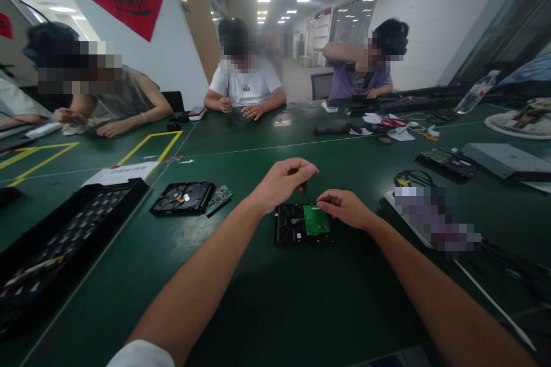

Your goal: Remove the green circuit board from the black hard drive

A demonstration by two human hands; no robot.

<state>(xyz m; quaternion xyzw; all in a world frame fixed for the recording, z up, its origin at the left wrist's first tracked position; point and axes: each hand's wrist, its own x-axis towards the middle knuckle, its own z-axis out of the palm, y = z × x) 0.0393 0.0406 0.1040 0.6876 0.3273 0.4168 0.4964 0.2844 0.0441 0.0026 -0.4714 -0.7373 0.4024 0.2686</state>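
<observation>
A hard drive (289, 228) lies flat on the green table in front of me, its green circuit board (317, 222) facing up. Above its far edge, my left hand (286, 182) is closed around a small yellow and dark tool (305, 184), mostly hidden by the fingers. My right hand (348, 207) grips the drive at its far right corner, fingertips by the board's edge. To the left, another hard drive (183, 198) has small pale pieces on top. A loose circuit board (220, 199) leans against its right side.
A long black tray (73, 235) with compartments stands at left. Right of my hands are a white power strip (411, 223) with cables, another drive (447, 161) and a grey metal case (508, 160). Several people sit across the table; a bottle (476, 93) stands at far right.
</observation>
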